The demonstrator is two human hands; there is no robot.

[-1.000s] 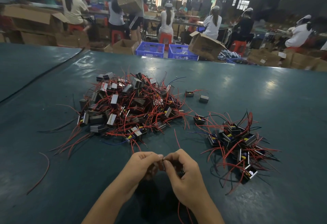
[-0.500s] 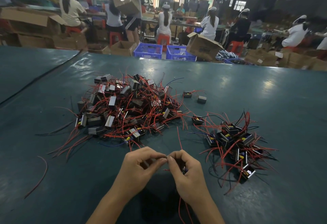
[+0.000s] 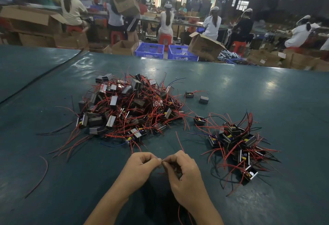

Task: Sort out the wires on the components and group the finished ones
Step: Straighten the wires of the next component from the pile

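A big pile of small black and metal components (image 3: 128,107) tangled in red wires lies in the middle of the green table (image 3: 267,96). A smaller group of components (image 3: 236,144) with red and black wires lies to the right. My left hand (image 3: 142,167) and my right hand (image 3: 183,173) meet fingertip to fingertip near the front edge. They pinch thin red wires of one component, which is mostly hidden inside my right hand. A red wire end (image 3: 179,141) sticks up above my right hand, and more wire hangs below my right wrist.
Two single components (image 3: 203,99) lie apart behind the piles. A loose red wire (image 3: 40,176) lies at the left. Beyond the table's far edge stand blue crates (image 3: 149,50), cardboard boxes (image 3: 204,46) and several seated workers.
My hands have stayed together at the front, with the fingers shifting on the wires. A person in the background carrying a box has moved slightly.
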